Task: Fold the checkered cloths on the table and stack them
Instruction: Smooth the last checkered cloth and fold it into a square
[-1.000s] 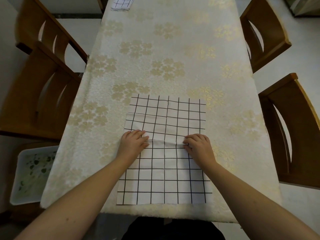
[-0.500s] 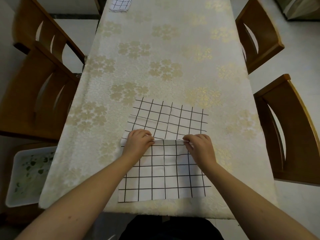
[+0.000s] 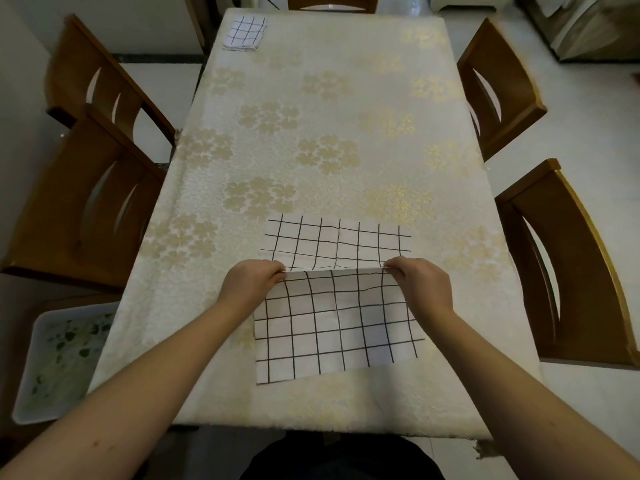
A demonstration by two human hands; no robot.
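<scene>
A white cloth with a black grid (image 3: 334,320) lies on the near part of the table, raised in a crease across its middle. My left hand (image 3: 254,284) pinches the left end of that crease and my right hand (image 3: 422,284) pinches the right end. The far part of the cloth lies flat beyond the hands; the near part slopes down toward the table's front edge. A folded checkered cloth (image 3: 245,32) sits at the far left corner of the table.
The table (image 3: 322,133) wears a cream cover with gold flowers. Wooden chairs stand on both sides, two at left (image 3: 86,188) and two at right (image 3: 568,271). A white tray (image 3: 60,358) with a leaf pattern sits low at the left.
Both hands have lifted the cloth's middle crease higher and moved apart to its ends. The far part of the cloth has drawn nearer, and the view now takes in more of the table.
</scene>
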